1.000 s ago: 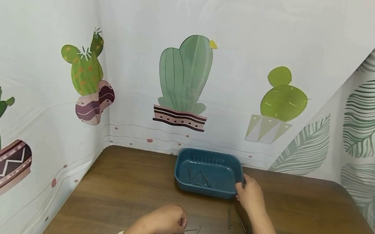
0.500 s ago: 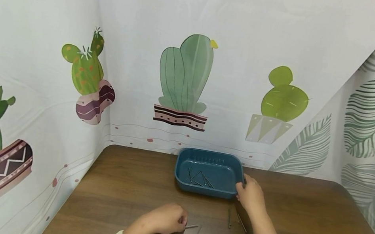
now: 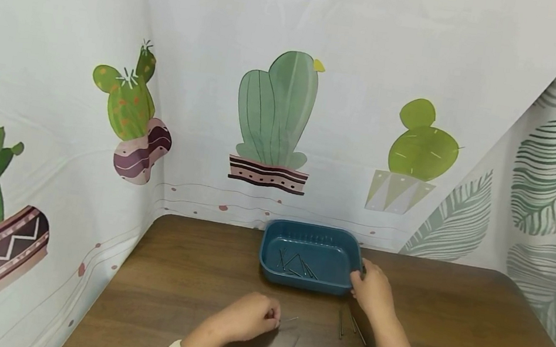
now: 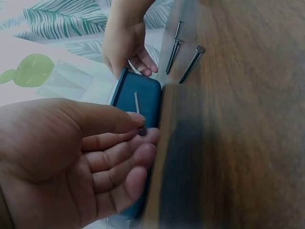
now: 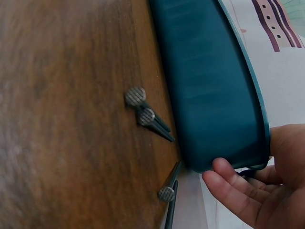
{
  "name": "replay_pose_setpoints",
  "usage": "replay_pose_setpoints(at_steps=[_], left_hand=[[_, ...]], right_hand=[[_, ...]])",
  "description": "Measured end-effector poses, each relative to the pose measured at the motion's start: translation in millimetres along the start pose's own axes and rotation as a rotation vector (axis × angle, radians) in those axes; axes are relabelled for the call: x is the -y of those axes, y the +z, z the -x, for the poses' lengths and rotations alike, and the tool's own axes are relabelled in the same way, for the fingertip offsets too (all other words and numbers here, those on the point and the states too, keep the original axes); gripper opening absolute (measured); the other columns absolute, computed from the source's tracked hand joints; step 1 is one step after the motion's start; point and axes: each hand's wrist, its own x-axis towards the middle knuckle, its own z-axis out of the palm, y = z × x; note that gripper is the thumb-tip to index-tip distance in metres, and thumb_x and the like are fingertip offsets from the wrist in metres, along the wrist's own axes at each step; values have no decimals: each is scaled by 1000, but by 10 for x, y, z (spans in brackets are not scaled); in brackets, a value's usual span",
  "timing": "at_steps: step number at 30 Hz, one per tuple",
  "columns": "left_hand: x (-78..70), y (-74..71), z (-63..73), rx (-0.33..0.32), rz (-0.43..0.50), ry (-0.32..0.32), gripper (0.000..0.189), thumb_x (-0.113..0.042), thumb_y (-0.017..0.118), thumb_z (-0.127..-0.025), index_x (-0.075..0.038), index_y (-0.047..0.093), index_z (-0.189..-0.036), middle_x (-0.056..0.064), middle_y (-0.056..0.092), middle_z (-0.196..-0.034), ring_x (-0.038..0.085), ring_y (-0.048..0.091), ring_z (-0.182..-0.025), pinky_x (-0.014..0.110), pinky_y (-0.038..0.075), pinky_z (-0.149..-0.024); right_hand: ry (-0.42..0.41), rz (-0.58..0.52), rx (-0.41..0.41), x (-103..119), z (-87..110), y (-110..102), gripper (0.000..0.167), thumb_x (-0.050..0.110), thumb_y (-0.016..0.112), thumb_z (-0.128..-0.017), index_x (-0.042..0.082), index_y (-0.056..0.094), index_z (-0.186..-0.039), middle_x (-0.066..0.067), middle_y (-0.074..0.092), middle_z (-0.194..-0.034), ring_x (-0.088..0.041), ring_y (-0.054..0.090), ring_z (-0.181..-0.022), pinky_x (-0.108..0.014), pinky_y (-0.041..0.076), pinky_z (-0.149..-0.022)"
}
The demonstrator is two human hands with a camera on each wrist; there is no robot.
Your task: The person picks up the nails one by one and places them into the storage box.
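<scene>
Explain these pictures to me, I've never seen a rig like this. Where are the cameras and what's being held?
No robot here, just a person's two bare hands. The wide picture comes from a camera worn on the head; the other two come from cameras on the wrists, each watching that hand's work. On the brown table sits a blue tray with several nails inside, and loose nails lie in front of it. The left hand pinches a single nail between thumb and fingers; the right hand holds the tray by its right-hand end. Behind hangs white cloth printed with cacti and leaves.
</scene>
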Motion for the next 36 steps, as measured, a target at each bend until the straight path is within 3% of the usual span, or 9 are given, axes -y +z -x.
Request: replay_pose_setpoints(at_steps=[11,17,27,36], left_hand=[[19,-45,-64,-97,92,9,7,-13,71,-92,-17,68,-88,-12,67,-84,-4,57,-79,17,52,-77],[34,-92,-65,-164,134,15,4,-13,72,-91,-14,69,-90,-8,66,-87,-3,57,-78,16,52,-74],[58,-113,-69,-191,205,-22,6,-13,74,-91,-13,69,-95,-8,65,-90,-4,57,-78,17,54,-74],[82,-146,-78,-267,226,7,8,-13,75,-90,-18,68,-91,-9,64,-87,-3,57,-76,16,53,-71]], right_hand=[[-1,14,-1,0,0,-4,54,12,47,-95,-17,44,-140,-33,59,-116,-13,67,-62,-29,56,-59],[4,9,3,-8,2,2,54,11,48,-95,-17,44,-141,-34,59,-119,-14,68,-63,-30,57,-60],[8,31,-3,-22,-7,1,53,13,48,-95,-15,45,-141,-31,60,-116,-14,69,-65,-33,57,-64],[5,36,-1,-16,-16,0,54,14,48,-95,-15,45,-141,-30,61,-113,-12,68,-64,-30,56,-62]])
